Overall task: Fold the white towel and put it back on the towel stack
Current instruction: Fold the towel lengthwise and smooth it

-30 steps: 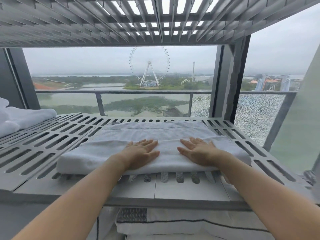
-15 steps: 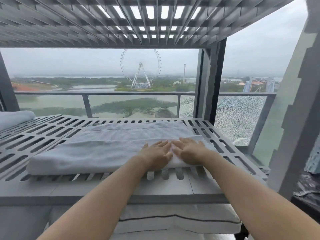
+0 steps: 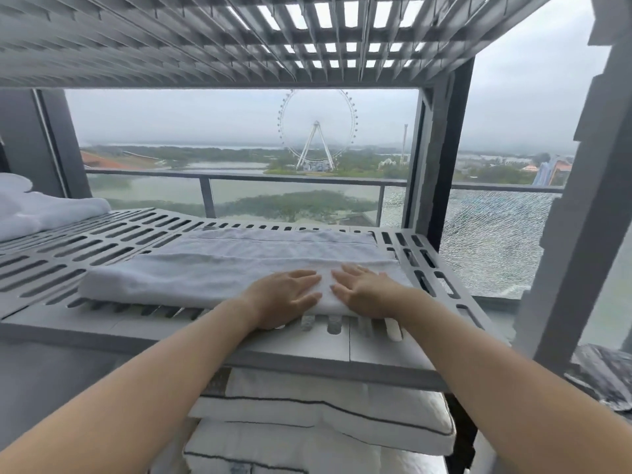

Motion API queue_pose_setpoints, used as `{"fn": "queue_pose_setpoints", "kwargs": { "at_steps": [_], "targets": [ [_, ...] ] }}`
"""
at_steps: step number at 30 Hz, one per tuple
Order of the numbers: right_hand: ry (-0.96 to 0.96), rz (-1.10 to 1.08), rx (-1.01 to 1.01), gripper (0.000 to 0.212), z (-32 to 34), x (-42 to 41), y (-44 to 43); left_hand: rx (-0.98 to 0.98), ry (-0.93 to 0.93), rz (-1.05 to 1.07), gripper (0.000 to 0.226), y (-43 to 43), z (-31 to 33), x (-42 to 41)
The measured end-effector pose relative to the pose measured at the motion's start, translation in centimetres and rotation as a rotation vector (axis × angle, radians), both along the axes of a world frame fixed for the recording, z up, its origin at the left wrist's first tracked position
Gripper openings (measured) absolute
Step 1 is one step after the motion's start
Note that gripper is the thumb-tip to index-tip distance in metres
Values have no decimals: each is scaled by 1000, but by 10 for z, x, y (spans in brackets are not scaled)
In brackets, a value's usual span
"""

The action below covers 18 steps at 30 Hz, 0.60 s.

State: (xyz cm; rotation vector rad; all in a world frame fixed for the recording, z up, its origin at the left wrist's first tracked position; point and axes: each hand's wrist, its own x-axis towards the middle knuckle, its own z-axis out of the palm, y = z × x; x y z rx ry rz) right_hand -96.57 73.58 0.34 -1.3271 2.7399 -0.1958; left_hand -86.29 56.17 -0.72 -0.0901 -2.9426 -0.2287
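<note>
A white towel (image 3: 212, 268), folded into a long strip, lies across the grey slotted shelf (image 3: 68, 254). My left hand (image 3: 285, 295) lies flat on the towel's right part, fingers straight. Right beside it my right hand (image 3: 366, 292) presses flat on the towel near its right end. A narrow gap of towel shows between the two hands. The stack of white towels (image 3: 41, 210) sits at the far left of the same shelf.
Another slotted shelf (image 3: 239, 39) hangs close overhead. White pillows with dark piping (image 3: 325, 419) are piled on the level below. A grey upright post (image 3: 441, 159) stands at the shelf's right rear corner, with a window and balcony rail behind.
My hands, spread apart on the towel's middle a second ago, have slid together toward its right end. The view has shifted so the towel stack shows again at left.
</note>
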Motion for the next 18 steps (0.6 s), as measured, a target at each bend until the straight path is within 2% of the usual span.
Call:
{"fn": "queue_pose_setpoints", "kwargs": {
  "at_steps": [5, 8, 12, 18],
  "targets": [
    [-15, 188, -2, 73, -2, 28, -28, -70, -82, 53, 79, -24, 8, 34],
    [-19, 236, 0, 85, -2, 44, -46, -102, -102, 119, 81, -41, 12, 52],
    [17, 254, -10, 72, 0, 59, -68, -102, -107, 137, 65, -58, 15, 65],
    [20, 228, -25, 70, 4, 88, -115, -41, -98, 112, 63, -91, 15, 84]
  ]
}}
